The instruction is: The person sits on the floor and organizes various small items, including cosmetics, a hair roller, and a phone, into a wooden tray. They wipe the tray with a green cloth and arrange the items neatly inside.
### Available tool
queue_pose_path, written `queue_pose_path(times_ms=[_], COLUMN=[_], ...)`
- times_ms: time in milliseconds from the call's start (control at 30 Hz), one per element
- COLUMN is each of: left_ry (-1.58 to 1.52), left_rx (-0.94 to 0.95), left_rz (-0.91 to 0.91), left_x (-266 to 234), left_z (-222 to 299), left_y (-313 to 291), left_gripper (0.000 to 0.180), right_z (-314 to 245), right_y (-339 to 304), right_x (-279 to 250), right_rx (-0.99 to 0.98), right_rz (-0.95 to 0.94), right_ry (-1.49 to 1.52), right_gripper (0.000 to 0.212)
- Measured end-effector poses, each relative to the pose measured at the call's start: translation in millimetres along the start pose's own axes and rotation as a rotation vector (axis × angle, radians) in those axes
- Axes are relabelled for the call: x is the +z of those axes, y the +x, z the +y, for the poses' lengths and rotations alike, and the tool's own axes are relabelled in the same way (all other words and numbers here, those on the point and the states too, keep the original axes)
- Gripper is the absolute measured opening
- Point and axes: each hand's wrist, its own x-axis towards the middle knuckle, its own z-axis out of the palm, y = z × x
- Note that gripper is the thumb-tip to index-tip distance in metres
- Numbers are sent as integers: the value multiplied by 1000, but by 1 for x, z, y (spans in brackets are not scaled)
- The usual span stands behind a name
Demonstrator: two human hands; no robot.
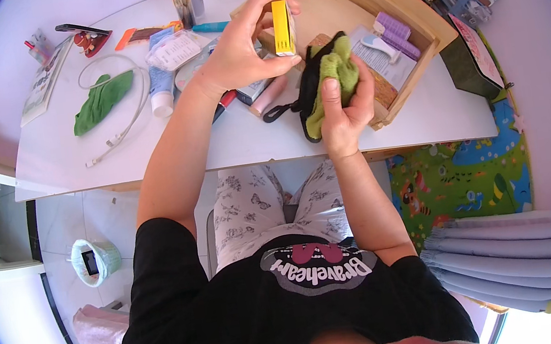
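My left hand (236,50) is raised over the white desk, fingers curled round a small yellow-and-white box (282,26) held upright. In my right hand (346,112) is a lime-green and black cloth (333,70), bunched between thumb and fingers, with a black loop hanging from its left side. The cloth is just in front of a wooden drawer (411,88) resting on the desktop. Inside the drawer lie purple hair rollers (396,34), a white-and-blue handled item (381,47) and some papers. The cloth and my right hand hide part of the drawer's near left corner.
Left on the desk (181,142) are a green cloth (103,103), a white cable (135,117), a blue tube (162,89) and a phone on a stand (85,38). Two cylindrical bottles (184,3) stand at the back. A dark box (470,63) sits right. A bin (96,260) stands on the floor.
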Motion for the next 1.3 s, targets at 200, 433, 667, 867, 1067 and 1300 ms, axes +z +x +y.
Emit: queue_pose_path(times_ms=[200,433,667,867,1067,1300], left_ry=[637,734,139,-341,-238,-187], left_rx=[153,94,60,-6,-4,-5], left_rz=[-147,-286,15,-9,-141,-187], left_x=[3,12,-7,-13,-11,-9], left_z=[2,5,-7,5,-4,-7], left_y=[3,-2,5,9,4,6], left_gripper=[86,86,81,78,84,84], right_z=[3,4,-1,7,6,3], right_y=[9,7,4,2,5,7], right_x=[-3,5,5,0,2,1], right_rx=[-436,-362,-429,-244,-277,-353], right_rz=[-108,-117,-294,-46,-14,-5], right_ry=[-151,-230,-289,-191,-193,-316], right_gripper=[40,33,37,36,39,39])
